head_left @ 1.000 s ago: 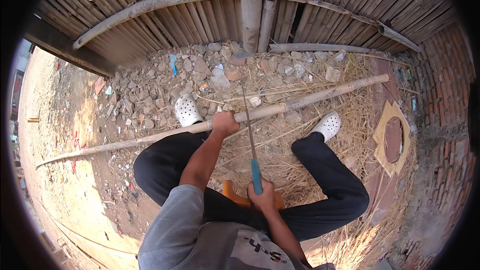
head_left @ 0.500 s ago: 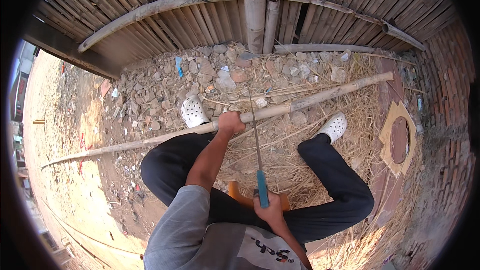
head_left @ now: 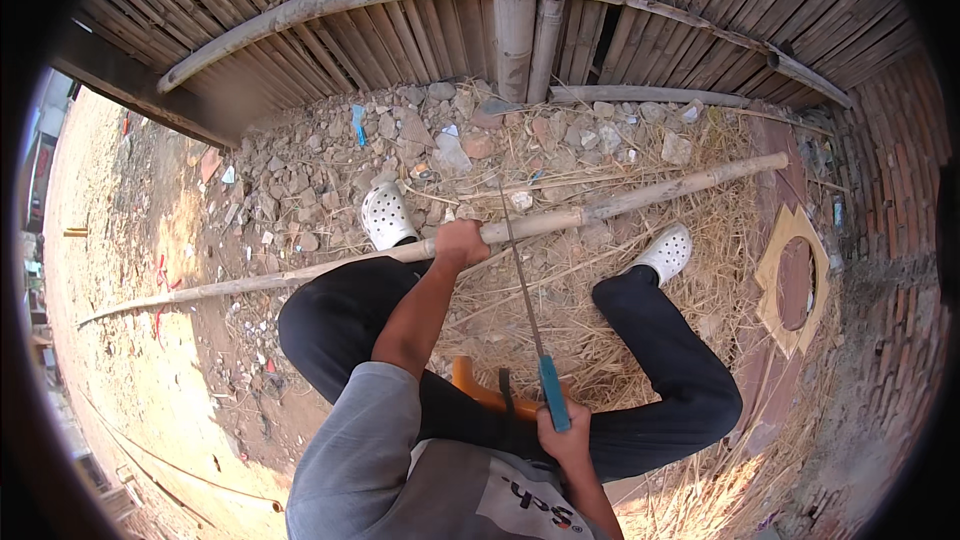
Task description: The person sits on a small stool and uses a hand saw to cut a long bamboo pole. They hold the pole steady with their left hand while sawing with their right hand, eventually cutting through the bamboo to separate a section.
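A long, pale bamboo pole point(head_left: 650, 192) runs across in front of me, its thin end low at the left and its thick end at the right. My left hand point(head_left: 461, 243) is wrapped round it near the middle. In my right hand point(head_left: 565, 430) is the teal handle of a handsaw point(head_left: 525, 292). The narrow saw blade crosses the pole just to the right of my left hand, and its tip points away from me. Whether the teeth have cut into the bamboo I cannot tell.
An orange seat point(head_left: 490, 398) shows beneath me. Stones and rubble point(head_left: 320, 155) lie ahead, with dry straw point(head_left: 700, 325) to the right. A bamboo wall point(head_left: 420, 35) closes the far side and a brick wall point(head_left: 900, 240) the right. A board with a round hole point(head_left: 775, 280) lies by the bricks.
My right hand has moved to the right and slightly toward me with the saw, so the blade slants more. My left hand stays on the bamboo pole.
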A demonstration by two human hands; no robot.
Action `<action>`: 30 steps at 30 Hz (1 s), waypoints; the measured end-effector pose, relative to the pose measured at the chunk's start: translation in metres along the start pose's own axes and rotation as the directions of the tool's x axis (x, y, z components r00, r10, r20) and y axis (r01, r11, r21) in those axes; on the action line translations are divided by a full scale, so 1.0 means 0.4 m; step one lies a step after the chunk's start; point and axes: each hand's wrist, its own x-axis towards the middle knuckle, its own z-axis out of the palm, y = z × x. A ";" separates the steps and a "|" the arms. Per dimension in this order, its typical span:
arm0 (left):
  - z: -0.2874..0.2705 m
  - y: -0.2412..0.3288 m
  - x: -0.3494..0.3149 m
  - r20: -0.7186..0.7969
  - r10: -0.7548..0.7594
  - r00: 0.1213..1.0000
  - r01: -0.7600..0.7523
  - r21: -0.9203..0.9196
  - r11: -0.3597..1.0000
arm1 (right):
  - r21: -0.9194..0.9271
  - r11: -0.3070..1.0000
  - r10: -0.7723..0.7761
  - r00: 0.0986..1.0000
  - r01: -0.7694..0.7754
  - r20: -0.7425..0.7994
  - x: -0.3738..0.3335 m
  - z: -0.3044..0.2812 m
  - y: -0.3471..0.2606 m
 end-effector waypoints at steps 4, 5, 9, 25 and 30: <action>-0.027 0.008 0.000 0.041 -0.014 0.999 0.015 -0.015 1.000 | -0.127 0.991 -0.051 0.999 0.051 0.005 0.071 0.071 0.002; -0.020 0.007 -0.002 0.038 -0.005 0.999 0.005 -0.005 1.000 | -0.114 0.992 -0.058 0.998 0.057 -0.007 0.056 0.070 0.011; -0.034 0.008 0.005 0.011 -0.004 1.000 0.004 -0.007 1.000 | -0.079 0.986 -0.149 0.989 0.146 -0.024 -0.064 0.004 -0.026; -0.038 0.033 -0.025 0.010 0.012 1.000 -0.012 -0.007 1.000 | -0.032 0.999 -0.001 1.000 0.001 0.021 0.081 0.065 0.055; -0.048 0.039 -0.036 0.069 0.009 0.998 -0.010 0.007 1.000 | 0.015 0.998 -0.060 0.998 0.060 -0.021 0.221 0.121 0.060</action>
